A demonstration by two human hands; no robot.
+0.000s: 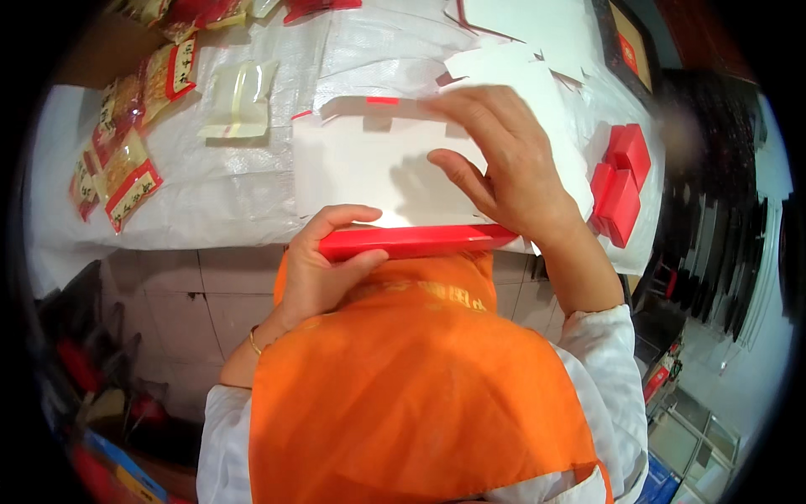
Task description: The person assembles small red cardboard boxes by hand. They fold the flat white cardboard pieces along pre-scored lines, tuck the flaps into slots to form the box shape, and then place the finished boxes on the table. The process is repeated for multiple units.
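At the bench [252, 193] edge, left hand [323, 269] fingers curl tight around the red-and-white box blank's [369, 168] near flap; right hand [504, 164] fingers spread flat, pressing its white panel

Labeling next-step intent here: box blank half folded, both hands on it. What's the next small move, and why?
Probably fold the far flap up. The white inner face of the card blank lies flat on the table, its near red wall already stands pinched by the left hand, and the right hand has its fingers at that far edge.
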